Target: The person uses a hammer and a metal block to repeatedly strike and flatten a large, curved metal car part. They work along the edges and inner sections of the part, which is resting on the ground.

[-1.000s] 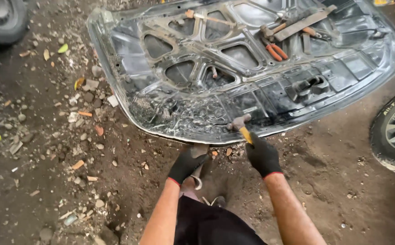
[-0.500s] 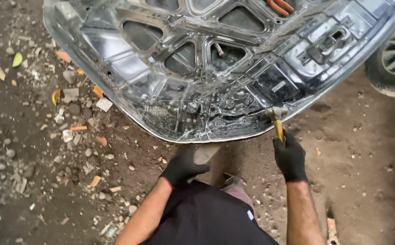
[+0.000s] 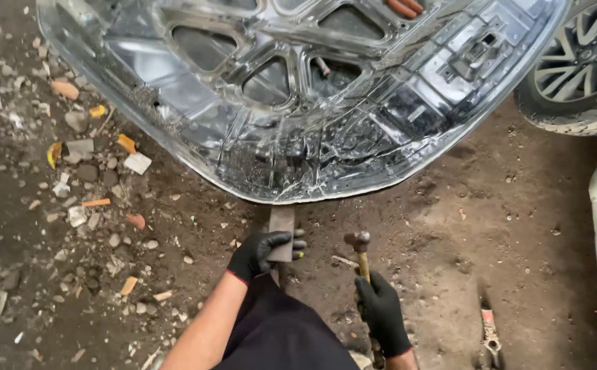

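Left hand (image 3: 260, 255) closed on flat bar (image 3: 282, 229) set under hood (image 3: 298, 103) edge, right hand (image 3: 382, 312) gripping hammer (image 3: 360, 250) raised just below that edge; crumpled zone above bar still visibly dented, straightening unfinished.

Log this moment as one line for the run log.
left hand: grips flat metal bar under car hood edge | right hand: grips hammer upright | ground: dirt

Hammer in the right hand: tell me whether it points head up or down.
Head up. The hammer rises from the gloved right hand, its metal head nearest the car hood.
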